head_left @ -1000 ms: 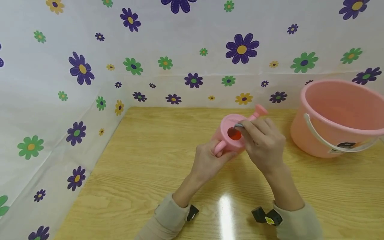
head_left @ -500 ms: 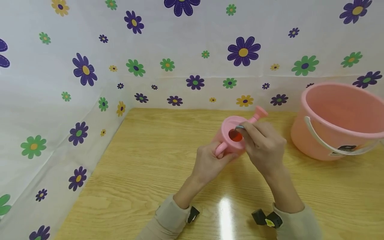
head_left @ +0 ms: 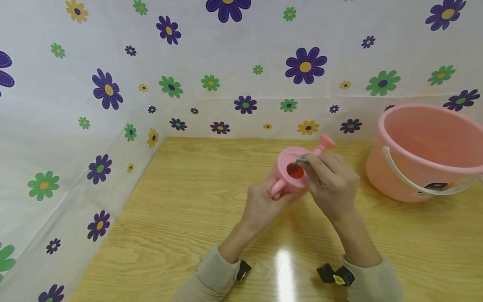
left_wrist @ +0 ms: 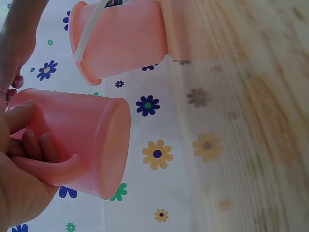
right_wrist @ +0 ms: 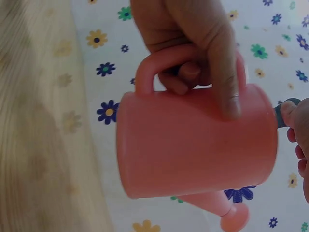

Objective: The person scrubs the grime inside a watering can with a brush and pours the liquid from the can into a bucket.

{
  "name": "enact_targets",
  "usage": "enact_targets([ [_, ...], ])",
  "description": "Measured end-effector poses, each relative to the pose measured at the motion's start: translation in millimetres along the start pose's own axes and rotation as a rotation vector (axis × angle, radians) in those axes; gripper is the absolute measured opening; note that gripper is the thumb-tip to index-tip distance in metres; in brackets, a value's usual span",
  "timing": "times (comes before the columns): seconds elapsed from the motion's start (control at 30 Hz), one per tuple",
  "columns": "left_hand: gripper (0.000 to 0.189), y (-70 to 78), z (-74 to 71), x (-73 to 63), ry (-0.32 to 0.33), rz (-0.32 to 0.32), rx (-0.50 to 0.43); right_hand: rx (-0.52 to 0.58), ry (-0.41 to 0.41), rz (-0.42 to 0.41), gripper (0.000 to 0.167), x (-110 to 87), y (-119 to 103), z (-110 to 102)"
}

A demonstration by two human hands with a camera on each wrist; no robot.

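Observation:
A pink toy watering can (head_left: pixel 282 167) is held up off the table, its round top opening facing me and its spout pointing away to the right. My left hand (head_left: pixel 262 205) grips its loop handle, fingers through the loop and thumb lying along the body (right_wrist: pixel 193 145). In my right hand (head_left: pixel 333 184), thumb and fingers pinch a thin blue-grey handle (head_left: pixel 301 160) at the opening. This handle's far end goes down inside the can, where the rest of the tool is hidden, so I cannot tell its kind. Red shows within the opening.
A large pink bucket (head_left: pixel 400 172) with a white bail handle (head_left: pixel 405 178) stands to the right on the wooden table (head_left: pixel 181 209). White flower-print sheeting (head_left: pixel 226 54) rises behind the table and along its left side.
The head view has shifted slightly. Both hands keep their holds, the can and the pinched handle staying nearly where they were.

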State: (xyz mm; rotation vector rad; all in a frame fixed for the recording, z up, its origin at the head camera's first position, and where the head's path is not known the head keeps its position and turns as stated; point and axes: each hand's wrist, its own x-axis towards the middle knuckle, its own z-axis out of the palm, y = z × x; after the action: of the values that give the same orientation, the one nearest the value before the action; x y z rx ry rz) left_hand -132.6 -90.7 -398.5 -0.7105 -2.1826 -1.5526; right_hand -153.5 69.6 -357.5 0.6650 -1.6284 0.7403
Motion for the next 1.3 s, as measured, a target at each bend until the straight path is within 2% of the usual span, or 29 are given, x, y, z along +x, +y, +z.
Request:
enact_targets([
  [0.13,0.021,0.7,-0.6,-0.6,0.006,-0.006,-0.011,0.010,0.044,0.002,0.018,2.1,-2.2,-1.3],
  [0.23,0.019,1.0,-0.9,-0.6,0.016,-0.005,0.004,0.022,0.036,-0.006,0.018,1.2,-0.9,1.8],
  [0.37,0.035,0.7,-0.4,-1.0,0.016,-0.010,0.003,0.008,0.000,-0.024,0.021,-1.2,1.7,3.9],
  [0.5,0.021,1.0,0.2,-0.2,0.012,-0.004,-0.014,-0.002,0.035,-0.014,0.020,1.6,-0.1,-0.8],
  [0.63,0.019,1.7,0.0,1.6,0.008,0.005,-0.004,0.019,0.068,-0.008,0.019,6.6,-3.2,-3.3],
  [0.87,0.045,3.1,0.3,0.7,-0.008,-0.002,-0.002,0.015,-0.003,-0.022,0.022,0.1,3.5,0.6],
  [0.97,0.037,2.6,0.8,0.0,-0.012,0.000,-0.009,0.008,-0.011,-0.018,0.023,1.2,2.6,-2.3],
  [1.13,0.019,2.2,0.5,0.4,-0.003,0.030,-0.003,0.014,0.032,-0.021,0.018,3.7,-0.1,-4.5],
  [1.3,0.035,1.7,0.6,-0.1,-0.003,0.052,0.019,0.004,-0.024,-0.036,0.022,2.2,0.4,-2.9],
])
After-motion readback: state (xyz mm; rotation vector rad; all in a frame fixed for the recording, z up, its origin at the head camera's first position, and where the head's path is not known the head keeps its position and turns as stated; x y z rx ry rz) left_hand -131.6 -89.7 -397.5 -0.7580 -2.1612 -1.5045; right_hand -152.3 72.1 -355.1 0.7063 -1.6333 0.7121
